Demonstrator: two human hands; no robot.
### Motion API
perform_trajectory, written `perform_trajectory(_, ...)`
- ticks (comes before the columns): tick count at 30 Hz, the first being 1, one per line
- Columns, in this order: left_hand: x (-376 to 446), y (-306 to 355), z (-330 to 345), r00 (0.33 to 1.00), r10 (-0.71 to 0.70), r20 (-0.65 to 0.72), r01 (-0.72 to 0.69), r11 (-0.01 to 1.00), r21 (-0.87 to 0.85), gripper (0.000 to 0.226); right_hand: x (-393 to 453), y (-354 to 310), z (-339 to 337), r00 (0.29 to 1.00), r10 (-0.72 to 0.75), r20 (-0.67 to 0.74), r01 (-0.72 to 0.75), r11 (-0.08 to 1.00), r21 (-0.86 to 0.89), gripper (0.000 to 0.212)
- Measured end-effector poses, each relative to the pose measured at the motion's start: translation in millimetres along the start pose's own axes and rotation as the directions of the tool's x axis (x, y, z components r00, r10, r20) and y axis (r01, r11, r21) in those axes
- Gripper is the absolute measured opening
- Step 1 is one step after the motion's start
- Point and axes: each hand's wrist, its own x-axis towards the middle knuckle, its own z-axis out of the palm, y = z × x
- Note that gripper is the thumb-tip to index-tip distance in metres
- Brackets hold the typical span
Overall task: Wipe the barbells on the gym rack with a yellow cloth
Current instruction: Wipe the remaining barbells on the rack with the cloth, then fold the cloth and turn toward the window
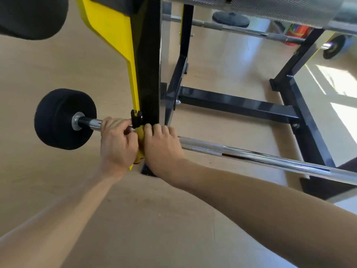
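The yellow cloth point(139, 139) is bunched around the lowest barbell point(251, 156) right where the bar meets the rack upright point(147, 60), only a crumpled strip of it showing between the two hands. The right hand point(163, 149) lies over the cloth with its fingers curled across the bar, clamping cloth against steel; the left hand point(116, 144) is wrapped around the bar just beside it, on the side of the black weight plate point(61, 118), its fingertips touching the cloth's edge. The wiping looks to be at this bar's left end, tight against the black hook point(136, 118) that carries it. The long chrome stretch running off to the right — knurled near the hand, smooth beyond — appears to need a firm sliding stroke next, with the left hand steadying the bar. Other barbells point(241, 29) sit higher on the rack above the wood floor point(58, 60).
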Motion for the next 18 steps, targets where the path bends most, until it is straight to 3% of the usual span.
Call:
perform_trajectory(2, -7.7, 6.4, -3.1, 0.996, 0.032, -0.086, -0.033, 0.999, -0.009, 0.026, -20.6, 10.1, 9.3, 0.992, -0.106, -0.066, 0.106, 0.994, -0.004, 0.078)
perform_trajectory(3, -14.0, 11.4, -3.5, 0.989, 0.082, -0.119, -0.083, 0.997, -0.002, 0.028, -29.3, 19.5, 12.1, 0.98, -0.173, -0.1, 0.174, 0.985, 0.008, 0.079)
perform_trajectory(5, -31.7, 21.1, -0.7, 0.967, 0.241, -0.078, -0.24, 0.971, 0.019, 0.036, -46.2, 37.5, 14.0, 0.947, -0.294, -0.132, 0.301, 0.953, 0.035, 0.066)
perform_trajectory(7, -47.7, 32.8, 3.9, 0.925, 0.376, 0.052, -0.375, 0.927, -0.033, 0.041, -65.9, 46.8, 13.0, 0.933, -0.348, -0.093, 0.358, 0.921, 0.154, 0.055)
perform_trajectory(9, -52.2, 45.9, 5.7, 0.893, 0.397, 0.211, -0.374, 0.917, -0.139, 0.045, -85.4, 51.0, 6.8, 0.97, -0.237, 0.059, 0.192, 0.889, 0.416, 0.034)
perform_trajectory(12, -45.9, 76.6, 0.2, 0.815, 0.249, 0.523, -0.109, 0.952, -0.285, 0.03, -105.6, 68.4, -11.7, 0.934, 0.036, 0.354, -0.275, 0.706, 0.653, 0.019)
perform_trajectory(14, -38.9, 104.5, 0.0, 0.643, 0.17, 0.747, 0.128, 0.938, -0.323, 0.026, -117.2, 87.4, -36.0, 0.911, 0.142, 0.387, -0.396, 0.565, 0.724, 0.017)
perform_trajectory(16, -31.4, 138.2, -2.3, 0.463, 0.115, 0.879, 0.353, 0.886, -0.302, 0.033, -128.8, 107.4, -72.1, 0.857, 0.185, 0.481, -0.508, 0.465, 0.725, 0.022)
perform_trajectory(18, -18.2, 175.7, -9.0, 0.41, 0.11, 0.905, 0.375, 0.885, -0.277, 0.03, -147.3, 127.9, -108.3, 0.775, 0.203, 0.598, -0.631, 0.293, 0.718, 0.034)
